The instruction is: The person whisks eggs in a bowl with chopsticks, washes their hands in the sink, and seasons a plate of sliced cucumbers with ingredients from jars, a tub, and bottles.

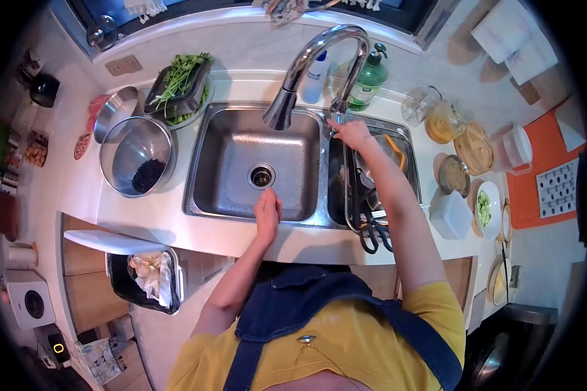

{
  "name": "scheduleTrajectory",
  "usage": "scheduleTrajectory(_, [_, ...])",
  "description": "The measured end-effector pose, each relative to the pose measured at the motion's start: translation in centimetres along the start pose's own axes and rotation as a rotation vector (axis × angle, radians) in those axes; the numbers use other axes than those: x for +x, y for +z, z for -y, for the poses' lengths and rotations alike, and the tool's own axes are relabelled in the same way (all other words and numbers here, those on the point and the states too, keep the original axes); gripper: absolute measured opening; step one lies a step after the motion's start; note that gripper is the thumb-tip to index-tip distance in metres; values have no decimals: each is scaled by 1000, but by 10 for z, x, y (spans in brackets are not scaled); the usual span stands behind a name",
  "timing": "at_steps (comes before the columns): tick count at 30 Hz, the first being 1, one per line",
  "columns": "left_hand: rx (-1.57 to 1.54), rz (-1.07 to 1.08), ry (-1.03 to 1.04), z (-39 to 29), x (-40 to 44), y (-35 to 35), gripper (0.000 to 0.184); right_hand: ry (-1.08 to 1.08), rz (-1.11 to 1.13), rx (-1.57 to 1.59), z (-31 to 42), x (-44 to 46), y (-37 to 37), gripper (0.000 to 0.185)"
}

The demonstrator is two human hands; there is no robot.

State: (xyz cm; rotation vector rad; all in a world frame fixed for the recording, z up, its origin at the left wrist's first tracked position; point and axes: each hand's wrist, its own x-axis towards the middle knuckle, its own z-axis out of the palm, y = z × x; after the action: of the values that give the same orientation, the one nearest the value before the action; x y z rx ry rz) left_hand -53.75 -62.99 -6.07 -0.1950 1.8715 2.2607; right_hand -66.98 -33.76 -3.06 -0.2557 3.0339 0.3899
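Observation:
My right hand (353,134) reaches to the base of the chrome faucet (319,42), with its fingers closed on the small faucet handle (333,133). The spout arches over the left basin of the steel sink (205,156), and no water stream shows below it. My left hand (267,210) hovers by the front rim of that basin, just below the drain (261,176). Its fingers are curled together with nothing visible in them. The right basin holds a dish rack (349,189) with dark-handled scissors (374,236) and other kitchenware, partly covered by my right forearm.
Left of the sink stand a steel bowl (120,153) with dark grains and a tray of greens (182,81). An open trash bin (176,287) is below. Behind the faucet is a green pump bottle (370,81). Jars, bowls and a white container (451,215) crowd the right counter.

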Motion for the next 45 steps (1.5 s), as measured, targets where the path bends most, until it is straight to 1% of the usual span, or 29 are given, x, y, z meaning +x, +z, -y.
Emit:
scheduleTrajectory(1, [-33,-5,-28,-4,10,-3,39,-38,127,21,0,3,0,40])
scheduleTrajectory(3, [-70,-18,-57,-7,28,-9,41,-76,116,4,1,5,1,40])
scheduleTrajectory(5, [-104,-10,4,-2,46,-14,38,-93,148,16,0,5,0,39])
scheduleTrajectory(9, [-62,-40,11,-5,67,-19,35,-88,41,28,2,2,12,37])
scheduleTrajectory(10, [-28,-43,25,-4,73,-19,34,-110,-61,15,2,3,20,39])
scheduleTrajectory(12, [8,-45,38,1,89,-18,32,-114,-103,17,-1,4,28,39])
scheduleTrajectory(13, [-1,-67,102,8,98,-15,31,-119,-138,19,1,2,28,38])
scheduleTrajectory(15, [-15,-84,164,15,117,-12,30,-83,-80,25,4,0,17,37])
scheduleTrajectory(17, [16,29,-76,16,133,-14,25,-48,-21,35,8,0,13,35])
scheduleTrajectory(18, [21,30,-86,19,140,-12,25,-51,-207,-23,11,0,17,31])
scheduleTrajectory(19, [-116,30,-201,24,148,-9,22,-51,-393,-78,20,-2,13,28])
scheduleTrajectory(20, [-256,31,-306,27,155,-7,19,27,-435,-68,35,-2,9,27])
scheduleTrajectory(21, [-254,36,-304,31,160,-8,19,105,-481,-63,62,0,-7,27])
scheduleTrajectory(22, [-273,27,-378,35,165,-9,20,121,-575,170,87,4,-9,15])
scheduleTrajectory(23, [-292,19,-452,39,169,-8,23,87,-648,295,114,10,4,11])
scheduleTrajectory(24, [-292,23,-453,43,170,-7,23,178,-549,783,146,21,37,19])
scheduleTrajectory(25, [-395,28,-533,47,171,-9,27,317,-295,1355,181,15,18,15])
scheduleTrajectory(26, [-495,25,-615,50,173,-11,32,592,-57,1991,206,25,20,13])
scheduleTrajectory(27, [-650,142,-584,93,193,-25,35,879,262,2599,222,35,31,18])
scheduleTrajectory(29, [-948,398,-560,175,233,-54,42,867,212,2563,235,52,69,18])
scheduleTrajectory(32, [-717,-95,-393,-2,107,12,45,795,-43,2217,239,77,53,18])
scheduleTrajectory(34, [-655,-30,-329,31,102,15,44,743,-169,1904,230,91,45,18])
scheduleTrajectory(35, [-600,25,-241,45,107,16,44,707,-186,1770,227,90,43,19])
scheduleTrajectory(37, [-480,70,-398,45,133,-10,47,588,-168,1560,238,68,41,20])
scheduleTrajectory(38, [-479,97,-407,42,139,-11,47,527,-159,1480,252,56,36,21])
scheduleTrajectory(39, [-502,77,-427,39,140,-13,48,492,-156,1434,262,41,31,21])
scheduleTrajectory(41, [-543,33,-458,25,137,-15,49,530,-184,1442,255,42,27,23])
scheduleTrajectory(43, [-551,16,-486,12,121,-2,50,674,-253,1543,229,56,37,25])
scheduleTrajectory(45, [-403,181,-318,-1,104,22,53,688,-250,1549,220,60,42,27])
